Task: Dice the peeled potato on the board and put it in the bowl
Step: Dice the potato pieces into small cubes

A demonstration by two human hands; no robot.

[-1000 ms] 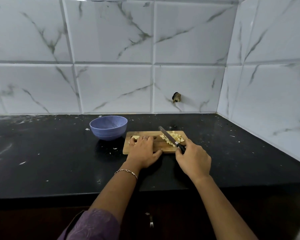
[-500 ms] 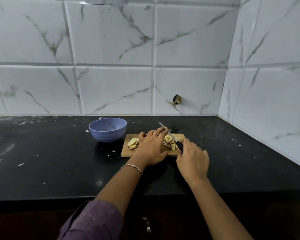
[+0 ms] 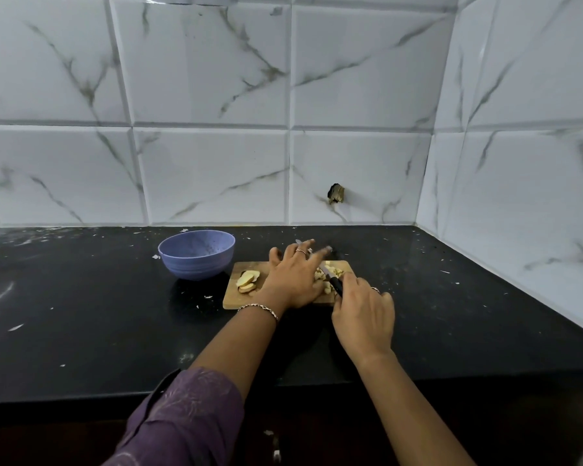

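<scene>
My left arm comes in from 7 o'clock, its purple sleeve ending near the elbow and the bare forearm running toward 1 o'clock. My left hand lies palm down, fingers straight and fanned, with the tips pointing between 12 and 1 o'clock. My right arm enters from 5 o'clock, aimed at 11. My right hand sits just at 4 o'clock of the left, back up, fingers curled round the knife handle.
</scene>
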